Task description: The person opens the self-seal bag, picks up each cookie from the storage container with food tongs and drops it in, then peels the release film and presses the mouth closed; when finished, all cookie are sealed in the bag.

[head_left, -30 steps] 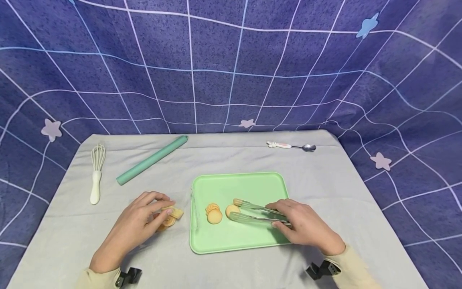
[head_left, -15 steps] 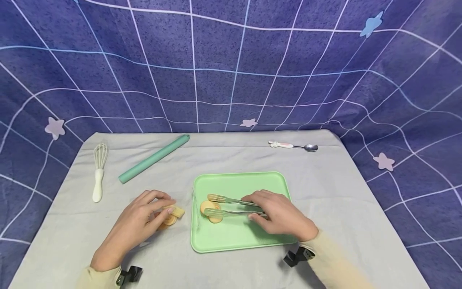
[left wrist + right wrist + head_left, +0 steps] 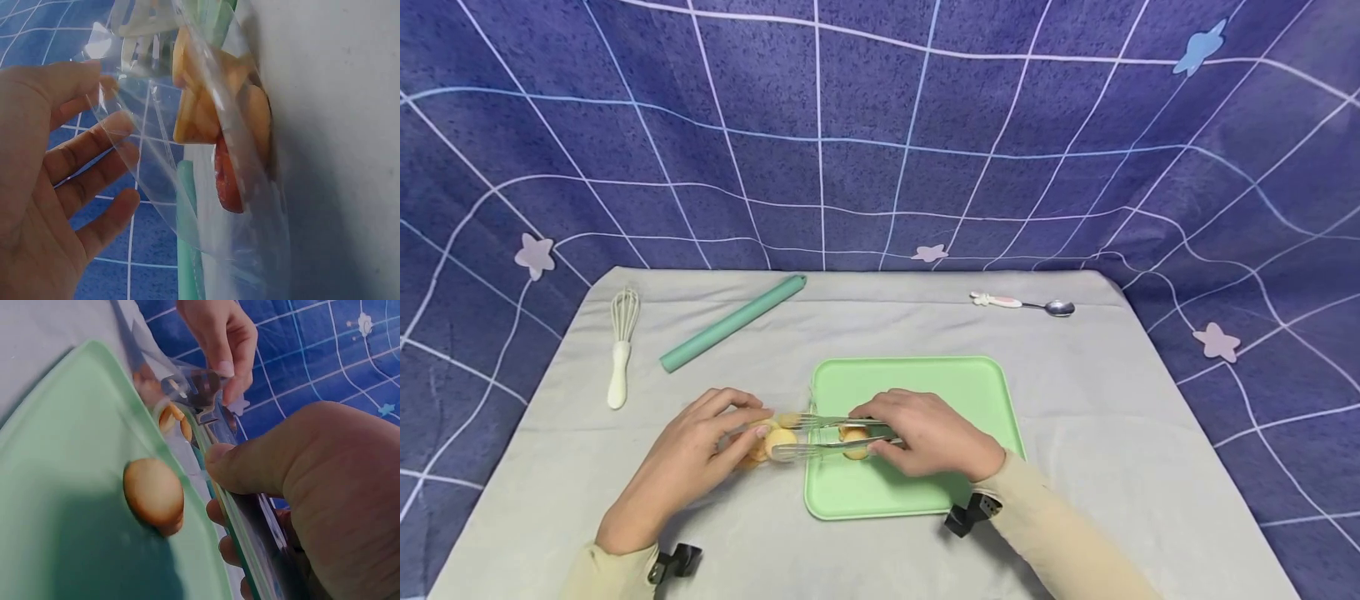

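Observation:
My left hand pinches the edge of a clear plastic bag on the table, left of the light green tray. Several cookies show through the film, one with a red part. With the right hand I grip metal tongs that reach leftward over the tray's rim. Their tips are at the bag's mouth, a round golden cookie between them. Below the tongs, a small overlapping cluster of cookies lies on the tray, partly hidden in the head view.
Along the back of the grey cloth-covered table lie a teal rolling stick and a spoon with a white and pink handle. A white whisk lies at the far left. A blue gridded curtain hangs behind.
My right hand has moved left with the tongs, carrying the round cookie from the tray to the bag's mouth. My left hand stays at the bag. The head view has shifted slightly.

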{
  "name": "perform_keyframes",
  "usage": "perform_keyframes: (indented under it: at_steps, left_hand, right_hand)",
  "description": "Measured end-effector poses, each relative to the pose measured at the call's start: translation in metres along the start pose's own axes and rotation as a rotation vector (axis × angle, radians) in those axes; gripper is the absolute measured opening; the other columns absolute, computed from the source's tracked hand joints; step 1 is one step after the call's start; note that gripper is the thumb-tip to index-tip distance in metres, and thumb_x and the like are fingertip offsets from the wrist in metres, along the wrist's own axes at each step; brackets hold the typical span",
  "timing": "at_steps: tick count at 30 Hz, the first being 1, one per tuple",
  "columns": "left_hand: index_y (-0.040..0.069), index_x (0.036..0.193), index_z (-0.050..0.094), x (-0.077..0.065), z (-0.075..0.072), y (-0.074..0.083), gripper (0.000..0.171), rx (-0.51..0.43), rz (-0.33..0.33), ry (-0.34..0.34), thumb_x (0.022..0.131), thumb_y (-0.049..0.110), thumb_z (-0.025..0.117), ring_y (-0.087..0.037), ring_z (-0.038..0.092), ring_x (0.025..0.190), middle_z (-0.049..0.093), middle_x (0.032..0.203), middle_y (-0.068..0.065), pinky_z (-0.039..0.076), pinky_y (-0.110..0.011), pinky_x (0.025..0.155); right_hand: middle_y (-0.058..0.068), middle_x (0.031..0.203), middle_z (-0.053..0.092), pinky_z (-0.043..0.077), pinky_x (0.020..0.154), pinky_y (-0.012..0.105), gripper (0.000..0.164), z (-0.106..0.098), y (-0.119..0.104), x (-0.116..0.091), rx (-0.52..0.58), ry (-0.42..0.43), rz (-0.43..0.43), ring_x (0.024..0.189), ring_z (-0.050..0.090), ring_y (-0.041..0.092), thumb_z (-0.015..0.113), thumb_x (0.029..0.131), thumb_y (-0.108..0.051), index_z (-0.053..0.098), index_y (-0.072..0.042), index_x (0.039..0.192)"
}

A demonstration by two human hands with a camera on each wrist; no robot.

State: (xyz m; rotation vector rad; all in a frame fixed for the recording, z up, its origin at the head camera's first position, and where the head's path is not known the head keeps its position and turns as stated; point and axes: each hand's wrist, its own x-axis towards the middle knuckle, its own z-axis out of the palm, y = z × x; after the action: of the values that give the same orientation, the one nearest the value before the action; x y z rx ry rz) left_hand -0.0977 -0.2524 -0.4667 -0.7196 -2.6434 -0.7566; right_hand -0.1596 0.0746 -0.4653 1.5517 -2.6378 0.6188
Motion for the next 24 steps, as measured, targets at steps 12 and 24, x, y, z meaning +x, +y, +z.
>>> perform_keyframes:
  at_steps: [12, 24]
  left_hand:
    - [0.027, 0.108, 0.071, 0.0, -0.004, 0.001, 0.021, 0.008, 0.014, -0.006, 0.087, 0.027, 0.068, -0.011, 0.049, 0.104, 0.056, 0.113, 0.01, 0.037, -0.032, 0.087]
    - [0.027, 0.107, 0.07, 0.001, 0.0, 0.0, 0.02, 0.006, 0.008, 0.004, 0.087, 0.029, 0.068, -0.01, 0.05, 0.102, 0.057, 0.111, 0.01, 0.038, -0.031, 0.085]
  right_hand:
    - [-0.014, 0.108, 0.057, 0.046, 0.082, 0.026, 0.045, 0.005, 0.0, 0.016, 0.064, -0.055, -0.018, 0.097, 0.05, -0.001, 0.063, 0.086, -0.045, 0.056, -0.023, 0.126]
    - [-0.011, 0.112, 0.058, 0.047, 0.078, 0.028, 0.049, -0.01, 0.016, -0.027, 0.038, -0.027, 0.062, 0.098, 0.05, 0.001, 0.063, 0.086, -0.041, 0.054, -0.023, 0.13]
